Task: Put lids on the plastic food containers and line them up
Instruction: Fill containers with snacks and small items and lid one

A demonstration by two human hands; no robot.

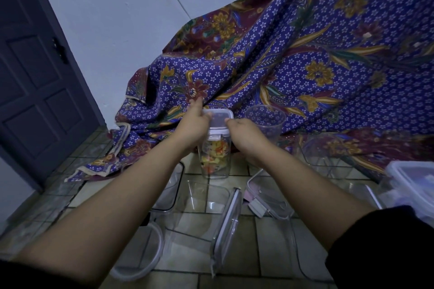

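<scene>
A tall clear container (215,159) holding yellow and orange food stands on the tiled floor. A white-rimmed clip lid (219,122) sits on its top. My left hand (196,124) grips the lid's left side and my right hand (244,134) grips its right side, thumbs on the lid's top. A clear round cup (266,122) stands just to the right. Several empty clear containers lie nearer me, among them a square one (202,209) with a lid (229,225) leaning on its edge.
A purple floral cloth (293,65) drapes behind the containers. A dark door (35,73) stands at the left. A lidded container (413,183) sits at the right edge. A round lid (141,258) and a pink-trimmed lid (265,202) lie on the floor tiles.
</scene>
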